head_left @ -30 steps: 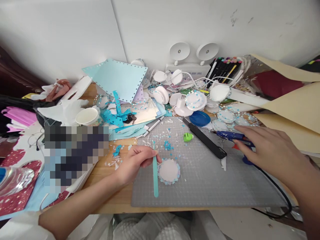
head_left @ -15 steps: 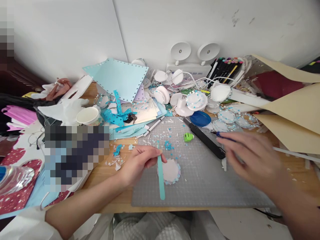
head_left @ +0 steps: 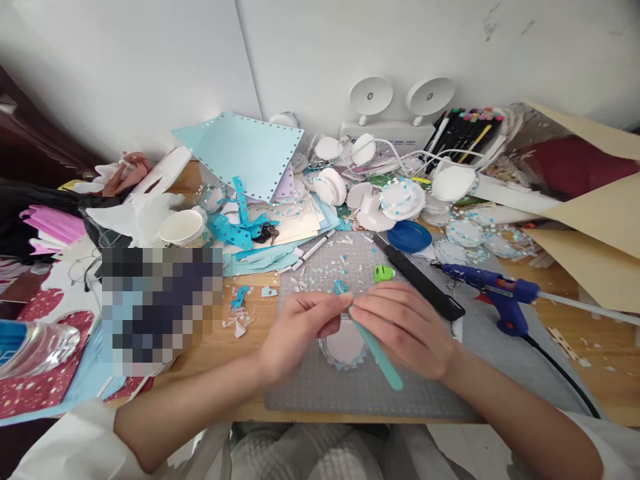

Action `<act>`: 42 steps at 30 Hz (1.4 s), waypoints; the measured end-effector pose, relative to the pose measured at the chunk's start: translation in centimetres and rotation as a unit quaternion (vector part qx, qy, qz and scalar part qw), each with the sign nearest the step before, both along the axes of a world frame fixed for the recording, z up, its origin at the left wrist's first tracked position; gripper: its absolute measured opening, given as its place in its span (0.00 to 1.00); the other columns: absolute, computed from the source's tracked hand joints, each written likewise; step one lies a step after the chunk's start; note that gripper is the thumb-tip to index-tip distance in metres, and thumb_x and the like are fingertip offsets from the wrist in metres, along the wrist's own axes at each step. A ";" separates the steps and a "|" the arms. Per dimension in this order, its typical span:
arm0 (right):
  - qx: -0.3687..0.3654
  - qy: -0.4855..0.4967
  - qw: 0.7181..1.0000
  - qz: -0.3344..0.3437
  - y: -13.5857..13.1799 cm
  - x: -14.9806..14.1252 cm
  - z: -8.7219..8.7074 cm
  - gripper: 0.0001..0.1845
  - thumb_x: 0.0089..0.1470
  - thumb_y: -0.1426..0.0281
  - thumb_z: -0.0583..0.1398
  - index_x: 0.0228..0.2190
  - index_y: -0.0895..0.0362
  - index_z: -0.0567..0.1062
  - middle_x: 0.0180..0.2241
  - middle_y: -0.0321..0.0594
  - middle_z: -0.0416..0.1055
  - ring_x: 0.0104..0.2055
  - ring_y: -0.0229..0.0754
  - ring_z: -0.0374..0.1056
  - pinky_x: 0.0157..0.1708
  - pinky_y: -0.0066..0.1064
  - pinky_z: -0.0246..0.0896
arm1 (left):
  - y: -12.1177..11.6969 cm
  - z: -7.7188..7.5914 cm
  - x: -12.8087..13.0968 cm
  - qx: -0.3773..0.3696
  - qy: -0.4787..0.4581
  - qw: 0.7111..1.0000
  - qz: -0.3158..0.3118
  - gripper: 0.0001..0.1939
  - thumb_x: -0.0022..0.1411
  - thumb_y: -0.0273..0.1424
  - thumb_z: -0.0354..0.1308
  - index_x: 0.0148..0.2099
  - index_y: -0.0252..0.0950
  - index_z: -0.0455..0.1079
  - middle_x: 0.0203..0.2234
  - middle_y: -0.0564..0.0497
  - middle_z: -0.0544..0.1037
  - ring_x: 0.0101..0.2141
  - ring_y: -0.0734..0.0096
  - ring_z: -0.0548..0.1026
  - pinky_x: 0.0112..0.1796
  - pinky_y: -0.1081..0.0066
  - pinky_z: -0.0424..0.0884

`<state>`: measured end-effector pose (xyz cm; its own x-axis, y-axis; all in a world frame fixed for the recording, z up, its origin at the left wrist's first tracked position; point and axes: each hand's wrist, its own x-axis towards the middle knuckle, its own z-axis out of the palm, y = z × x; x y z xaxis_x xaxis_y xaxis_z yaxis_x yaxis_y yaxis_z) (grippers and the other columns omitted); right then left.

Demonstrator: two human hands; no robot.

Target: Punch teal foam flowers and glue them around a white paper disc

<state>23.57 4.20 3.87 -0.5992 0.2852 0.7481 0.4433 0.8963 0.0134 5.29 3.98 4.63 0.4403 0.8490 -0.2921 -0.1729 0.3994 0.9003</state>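
Note:
My left hand (head_left: 305, 327) pinches the upper end of a teal craft stick (head_left: 379, 351) between thumb and finger. Against it, my right hand (head_left: 410, 327) is closed over the same end, its fingertips meeting the left ones. The stick slants down to the right with its rounded end free. What lies between the fingertips is hidden. Below the hands a round white paper disc (head_left: 345, 343) edged with pale blue bits rests on the grey cutting mat (head_left: 310, 393). A blue glue gun (head_left: 500, 290) lies on its side to the right, with a glue stick in its back.
A green punch (head_left: 383, 273), a black cutter (head_left: 425, 280) and a blue lid (head_left: 409, 236) lie beyond my hands. Paper scraps cover the mat's far side. Decorated discs (head_left: 403, 197) crowd the back. A paper cup (head_left: 181, 228) and a bottle (head_left: 40, 350) stand left.
My right hand has left the glue gun and come to the craft stick by my left hand. The stick has tilted, its lower end swinging right.

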 end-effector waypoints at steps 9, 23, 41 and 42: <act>-0.164 0.212 0.963 -0.013 0.9 0.5 -2.1 0.19 0.50 0.82 0.58 0.43 0.55 0.68 0.36 0.44 0.74 0.38 0.42 0.72 0.37 0.38 0.71 | 0.6 -1.4 -0.2 0.250 0.197 0.947 -0.043 0.13 0.65 0.36 0.52 0.37 0.32 0.73 0.30 0.50 0.71 0.33 0.71 0.68 0.36 0.72 0.63; -0.476 0.395 0.785 -0.029 0.7 0.2 -2.4 0.05 0.58 0.74 0.56 0.31 0.51 0.69 0.31 0.36 0.71 0.32 0.39 0.69 0.33 0.35 0.68 | 2.2 -3.1 -2.6 0.357 0.241 0.890 -0.148 0.07 0.65 0.26 0.51 0.39 0.30 0.70 0.36 0.45 0.72 0.39 0.70 0.70 0.40 0.72 0.66; -0.565 0.283 0.775 0.009 0.0 0.1 -2.4 0.07 0.57 0.77 0.55 0.33 0.52 0.69 0.32 0.36 0.70 0.35 0.38 0.69 0.36 0.32 0.67 | 2.5 -3.6 -3.2 0.322 0.176 0.918 -0.152 0.09 0.63 0.23 0.51 0.30 0.31 0.66 0.32 0.48 0.70 0.33 0.75 0.68 0.35 0.75 0.65; -0.563 0.283 0.777 0.008 0.0 0.1 -2.4 0.07 0.57 0.77 0.55 0.33 0.52 0.69 0.32 0.36 0.70 0.35 0.38 0.69 0.36 0.32 0.67 | 2.5 -3.6 -3.1 0.321 0.176 0.918 -0.152 0.09 0.63 0.23 0.51 0.30 0.31 0.66 0.32 0.48 0.70 0.33 0.74 0.68 0.35 0.75 0.65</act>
